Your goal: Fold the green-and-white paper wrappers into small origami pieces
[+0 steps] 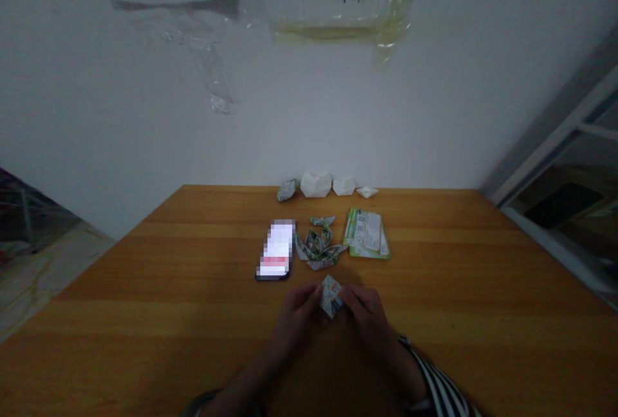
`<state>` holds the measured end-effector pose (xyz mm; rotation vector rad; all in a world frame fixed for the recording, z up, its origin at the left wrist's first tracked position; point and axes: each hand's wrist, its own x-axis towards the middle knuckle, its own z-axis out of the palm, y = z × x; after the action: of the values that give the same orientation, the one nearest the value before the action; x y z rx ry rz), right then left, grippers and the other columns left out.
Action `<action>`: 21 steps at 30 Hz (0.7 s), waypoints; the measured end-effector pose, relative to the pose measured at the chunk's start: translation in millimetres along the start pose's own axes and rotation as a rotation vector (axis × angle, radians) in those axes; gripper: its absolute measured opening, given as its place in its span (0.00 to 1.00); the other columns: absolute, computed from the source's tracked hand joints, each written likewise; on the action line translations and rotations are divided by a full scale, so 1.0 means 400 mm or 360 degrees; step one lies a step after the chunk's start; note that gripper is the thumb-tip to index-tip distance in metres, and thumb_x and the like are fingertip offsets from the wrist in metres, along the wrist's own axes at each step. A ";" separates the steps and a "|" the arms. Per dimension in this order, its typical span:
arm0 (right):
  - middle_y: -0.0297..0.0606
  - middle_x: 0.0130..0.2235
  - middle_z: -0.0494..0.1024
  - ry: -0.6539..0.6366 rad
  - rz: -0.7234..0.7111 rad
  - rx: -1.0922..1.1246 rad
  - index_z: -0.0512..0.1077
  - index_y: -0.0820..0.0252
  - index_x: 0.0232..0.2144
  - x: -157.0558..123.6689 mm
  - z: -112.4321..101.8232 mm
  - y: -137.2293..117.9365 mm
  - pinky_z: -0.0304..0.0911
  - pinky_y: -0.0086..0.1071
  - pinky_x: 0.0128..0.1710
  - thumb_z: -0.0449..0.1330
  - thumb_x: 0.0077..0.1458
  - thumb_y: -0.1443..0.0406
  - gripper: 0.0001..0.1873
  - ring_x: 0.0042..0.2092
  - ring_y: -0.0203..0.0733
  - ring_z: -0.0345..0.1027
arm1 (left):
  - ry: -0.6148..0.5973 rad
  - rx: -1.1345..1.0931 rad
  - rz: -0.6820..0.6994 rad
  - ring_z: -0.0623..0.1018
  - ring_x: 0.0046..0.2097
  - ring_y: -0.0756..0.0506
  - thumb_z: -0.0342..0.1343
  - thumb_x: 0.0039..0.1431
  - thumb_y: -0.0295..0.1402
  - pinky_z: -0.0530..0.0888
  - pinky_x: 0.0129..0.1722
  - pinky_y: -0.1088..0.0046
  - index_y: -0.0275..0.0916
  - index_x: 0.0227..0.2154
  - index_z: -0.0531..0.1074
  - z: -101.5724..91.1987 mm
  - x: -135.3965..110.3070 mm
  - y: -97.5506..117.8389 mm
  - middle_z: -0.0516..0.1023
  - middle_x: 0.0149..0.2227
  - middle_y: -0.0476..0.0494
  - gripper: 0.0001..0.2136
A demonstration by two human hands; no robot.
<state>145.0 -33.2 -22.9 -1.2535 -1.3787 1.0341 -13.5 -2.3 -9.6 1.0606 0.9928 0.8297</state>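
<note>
A small folded paper piece [331,296], diamond-shaped with printed patches, is held between both hands over the near part of the table. My left hand [298,311] pinches its left corner between thumb and fingers. On the opposite side, my right hand [365,314] grips the right corner the same way. Just beyond the paper lie folded printed-paper shapes [319,253], with a smaller folded strip [322,221] behind them. To their left rests a phone [276,250] with a lit, pixelated screen.
A stack of green-and-white printed sheets [367,233] lies right of the folded shapes. Along the wall stand a printed paper bundle [287,190] and white folded papers [316,184]. The wooden table [145,262] meets the wall at the back. A glass-paned frame [555,140] stands at right.
</note>
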 end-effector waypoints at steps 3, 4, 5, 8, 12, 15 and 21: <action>0.30 0.20 0.63 0.0103 -0.0133 -0.0159 0.64 0.61 0.19 -0.007 0.002 0.002 0.53 0.25 0.21 0.48 0.61 0.60 0.20 0.22 0.33 0.57 | -0.0085 -0.0124 -0.0068 0.75 0.24 0.49 0.58 0.52 0.46 0.70 0.24 0.77 0.34 0.32 0.78 0.004 0.001 -0.012 0.79 0.24 0.45 0.18; 0.30 0.19 0.63 0.0174 -0.0204 -0.0255 0.64 0.61 0.19 -0.009 0.001 0.005 0.52 0.26 0.22 0.48 0.61 0.62 0.20 0.22 0.33 0.57 | -0.0094 -0.0128 -0.0057 0.77 0.27 0.48 0.57 0.53 0.46 0.72 0.26 0.76 0.34 0.37 0.77 0.005 -0.001 -0.014 0.80 0.28 0.43 0.18; 0.30 0.19 0.62 0.0268 -0.0300 -0.0376 0.64 0.61 0.18 -0.010 0.000 0.008 0.52 0.26 0.21 0.48 0.61 0.63 0.19 0.21 0.33 0.56 | -0.0091 -0.0113 -0.0035 0.78 0.32 0.45 0.56 0.54 0.45 0.73 0.30 0.74 0.36 0.42 0.76 0.006 -0.004 -0.014 0.81 0.33 0.42 0.19; 0.30 0.17 0.61 0.0546 -0.0760 -0.0831 0.62 0.60 0.15 -0.008 -0.007 0.009 0.50 0.29 0.22 0.50 0.58 0.68 0.19 0.20 0.33 0.54 | -0.0069 0.0002 0.0019 0.78 0.44 0.40 0.52 0.57 0.47 0.74 0.43 0.64 0.41 0.54 0.67 0.008 -0.021 0.002 0.78 0.47 0.40 0.24; 0.34 0.21 0.70 0.0257 -0.1174 -0.1251 0.67 0.60 0.19 -0.002 0.002 -0.011 0.55 0.31 0.27 0.54 0.55 0.70 0.13 0.26 0.38 0.61 | -0.0106 0.0250 -0.0021 0.77 0.44 0.39 0.48 0.57 0.51 0.72 0.46 0.63 0.37 0.42 0.76 0.012 -0.038 0.030 0.81 0.41 0.40 0.24; 0.37 0.29 0.75 -0.0173 -0.1226 -0.1256 0.69 0.59 0.27 -0.004 0.015 -0.030 0.60 0.33 0.33 0.58 0.54 0.66 0.05 0.34 0.42 0.65 | 0.0050 0.0342 -0.0079 0.78 0.38 0.41 0.54 0.52 0.52 0.73 0.38 0.69 0.36 0.32 0.78 0.011 -0.028 0.023 0.82 0.33 0.44 0.21; 0.41 0.37 0.74 -0.0090 -0.0961 -0.0729 0.71 0.57 0.37 -0.014 -0.018 -0.040 0.63 0.39 0.42 0.55 0.54 0.69 0.08 0.40 0.44 0.66 | 0.0058 -0.0079 -0.0125 0.70 0.16 0.52 0.55 0.52 0.50 0.65 0.16 0.80 0.34 0.29 0.74 -0.016 0.006 -0.006 0.74 0.16 0.51 0.20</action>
<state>149.5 -40.6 -6.7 -1.0103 -1.9483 0.3454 -18.4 1.2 -13.5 0.9608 1.0333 0.8079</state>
